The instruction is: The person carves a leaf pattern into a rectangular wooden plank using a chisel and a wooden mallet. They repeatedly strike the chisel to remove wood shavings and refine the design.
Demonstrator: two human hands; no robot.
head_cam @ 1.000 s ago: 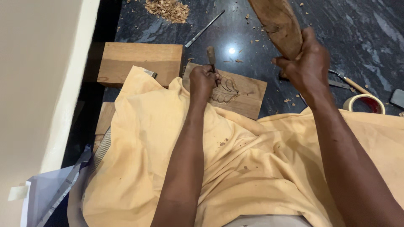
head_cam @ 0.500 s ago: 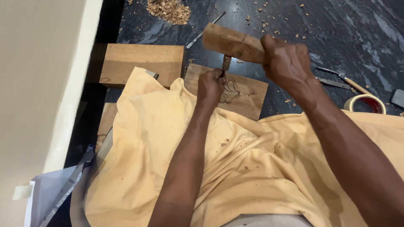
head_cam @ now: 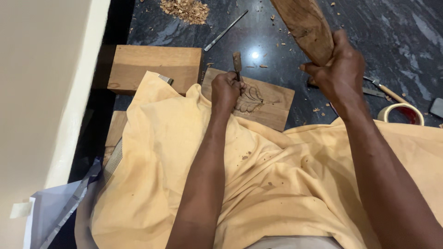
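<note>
My left hand (head_cam: 226, 88) is closed around a chisel (head_cam: 237, 62), whose wooden handle sticks up above the fist. Its tip rests on a small wooden panel (head_cam: 272, 101) that bears a carved leaf pattern (head_cam: 249, 100). My right hand (head_cam: 339, 69) grips a long wooden mallet (head_cam: 304, 25), raised up and to the right of the chisel, apart from it. A pale orange cloth (head_cam: 194, 161) covers my lap and overlaps the panel's near edge.
A thicker wooden block (head_cam: 154, 67) lies left of the panel. A metal tool (head_cam: 226, 31) and a heap of wood chips (head_cam: 184, 9) lie on the dark floor beyond. A roll of tape (head_cam: 400, 113) and more tools (head_cam: 383, 88) sit at right. A pale wall (head_cam: 41, 92) runs along the left.
The mallet was down over the chisel half a second ago; my right hand has now lifted it up and to the right. My left hand stays on the chisel.
</note>
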